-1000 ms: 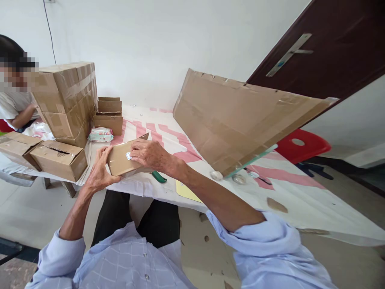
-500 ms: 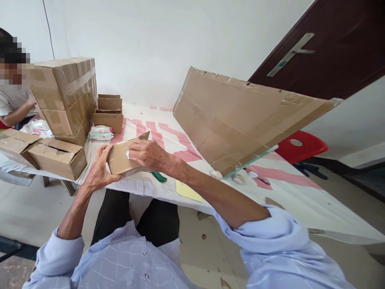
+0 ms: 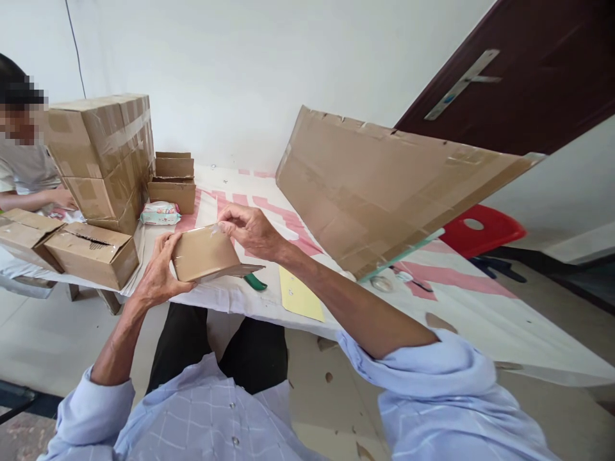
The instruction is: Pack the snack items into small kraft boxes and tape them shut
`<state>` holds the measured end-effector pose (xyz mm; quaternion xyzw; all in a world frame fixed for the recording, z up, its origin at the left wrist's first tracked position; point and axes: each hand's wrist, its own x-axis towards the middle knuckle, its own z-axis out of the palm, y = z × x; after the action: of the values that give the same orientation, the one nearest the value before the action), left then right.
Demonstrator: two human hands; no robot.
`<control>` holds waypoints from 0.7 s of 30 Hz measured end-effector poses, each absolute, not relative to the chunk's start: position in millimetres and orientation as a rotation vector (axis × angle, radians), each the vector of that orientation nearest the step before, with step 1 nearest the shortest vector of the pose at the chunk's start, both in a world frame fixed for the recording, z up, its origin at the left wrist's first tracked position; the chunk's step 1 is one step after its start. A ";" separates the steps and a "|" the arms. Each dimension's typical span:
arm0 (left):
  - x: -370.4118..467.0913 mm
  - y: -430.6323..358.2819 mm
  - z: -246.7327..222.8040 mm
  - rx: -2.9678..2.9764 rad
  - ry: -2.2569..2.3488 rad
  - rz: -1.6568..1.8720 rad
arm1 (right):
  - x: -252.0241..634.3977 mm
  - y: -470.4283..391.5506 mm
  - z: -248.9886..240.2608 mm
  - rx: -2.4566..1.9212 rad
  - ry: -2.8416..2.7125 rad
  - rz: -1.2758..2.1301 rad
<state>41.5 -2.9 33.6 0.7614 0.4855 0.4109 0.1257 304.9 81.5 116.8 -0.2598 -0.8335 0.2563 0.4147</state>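
— Where's our small box (image 3: 204, 254)?
— Above the table's near edge (image 3: 230, 298), our left hand (image 3: 156, 272) clamped round its left end.
— And our right hand (image 3: 250, 229)?
— Fingertips pinched together at its top edge.

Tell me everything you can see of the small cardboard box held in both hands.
The small cardboard box is plain brown corrugated card, low and rectangular. It is held above the near edge of the table, tilted. Clear shiny tape runs along its upper edge. One flap sticks out loose at the lower right. The left hand grips its left end; the right hand pinches at the top right corner, where the tape is. No label shows on the visible side.
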 end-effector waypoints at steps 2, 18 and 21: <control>35.3 -1.2 33.4 2.232 1.420 1.204 | 323.8 80.2 121.5 -0.692 -1.955 0.679; 9.0 18.0 50.1 2.049 1.779 1.226 | 542.9 44.1 -61.5 -1.406 -1.393 0.564; 11.7 23.2 53.9 2.035 1.855 1.229 | 543.0 54.2 -84.6 -1.410 -1.452 0.555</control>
<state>11.7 23.2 53.9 0.6735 0.6140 0.4068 0.0629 543.0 54.2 -84.6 -0.5824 -0.6000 0.2294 0.4982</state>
